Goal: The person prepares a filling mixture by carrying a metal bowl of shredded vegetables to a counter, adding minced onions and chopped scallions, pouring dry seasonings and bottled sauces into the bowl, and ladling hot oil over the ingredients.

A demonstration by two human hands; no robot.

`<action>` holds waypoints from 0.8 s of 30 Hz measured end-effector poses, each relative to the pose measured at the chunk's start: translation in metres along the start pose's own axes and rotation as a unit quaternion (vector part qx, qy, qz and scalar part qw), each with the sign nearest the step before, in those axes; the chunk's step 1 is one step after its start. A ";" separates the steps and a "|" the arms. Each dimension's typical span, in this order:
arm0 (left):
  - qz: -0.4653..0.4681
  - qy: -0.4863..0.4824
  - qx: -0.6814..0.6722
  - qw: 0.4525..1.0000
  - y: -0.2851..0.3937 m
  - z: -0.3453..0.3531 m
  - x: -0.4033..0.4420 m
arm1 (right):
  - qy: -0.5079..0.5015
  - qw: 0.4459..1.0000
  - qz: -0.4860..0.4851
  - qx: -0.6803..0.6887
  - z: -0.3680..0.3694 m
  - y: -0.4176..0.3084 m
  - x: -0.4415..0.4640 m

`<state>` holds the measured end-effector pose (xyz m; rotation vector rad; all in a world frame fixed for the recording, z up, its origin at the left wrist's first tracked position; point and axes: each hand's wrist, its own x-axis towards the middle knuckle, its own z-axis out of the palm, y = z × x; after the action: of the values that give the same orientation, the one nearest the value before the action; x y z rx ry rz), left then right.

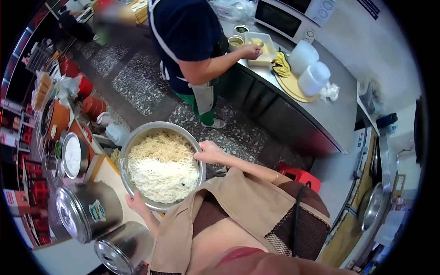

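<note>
We tag a long grey steel-topped counter (337, 123) right of the bowl, and a co-worker in a navy short-sleeved top (188, 32) beyond it; any carrying should stay wide of both. Just left of the bowl: a cylindrical silver metal pot with a round lid (107, 206) and, below it in view, a second lidded silver metal pot (130, 240), hard edges we'd avoid knocking.

The wide, round, silver metal bowl (158, 127) is in front of the wearer's body, overlapping a flat cream tabletop (107, 172) in view; we can't tell if its base rests there. It looks well loaded, so we'd hold it level, share the weight and keep fingertips out of the food.

Inside the bowl, two loose heaps touch: fine, tangled, matte white shreds (160, 183) on the near side, drier-looking tan shreds (158, 144) on the far side.

Right hand (209, 152): curled around the bowl's right rim, thumb uppermost. Left hand (139, 205): partly closed against its lower-left outside; fingers underneath hidden, can't tell how firm. Smallest, a dark fleck (183, 184) on the white heap, unidentified.
</note>
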<state>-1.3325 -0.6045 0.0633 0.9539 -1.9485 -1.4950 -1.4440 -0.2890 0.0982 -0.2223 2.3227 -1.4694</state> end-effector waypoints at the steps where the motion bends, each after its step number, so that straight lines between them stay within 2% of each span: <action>1: 0.008 -0.017 -0.003 1.000 0.003 0.007 0.013 | 0.003 1.000 0.009 0.003 -0.006 0.000 0.007; 6: 0.008 -0.010 -0.007 1.000 0.038 0.048 0.018 | -0.005 0.999 0.032 0.004 -0.039 -0.001 0.039; 8: -0.003 0.009 0.001 1.000 0.051 0.071 0.005 | 0.023 0.999 -0.012 -0.038 -0.054 0.013 0.053; 12: -0.027 0.021 0.054 0.998 0.066 0.110 -0.023 | -0.048 0.999 0.022 -0.011 -0.121 0.021 0.067; 15: -0.011 0.041 0.055 0.998 0.077 0.130 -0.041 | -0.063 0.998 -0.007 -0.004 -0.144 0.030 0.076; 21: -0.014 0.044 0.000 0.999 0.085 0.119 -0.068 | -0.090 0.995 -0.033 -0.008 -0.151 0.024 0.064; 24: 0.015 0.064 0.041 0.997 0.080 0.124 -0.074 | -0.091 0.995 -0.040 -0.016 -0.152 0.037 0.066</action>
<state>-1.3965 -0.4590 0.1085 1.0261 -1.9343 -1.3137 -1.5626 -0.1683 0.1075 -0.4443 2.2154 -1.3874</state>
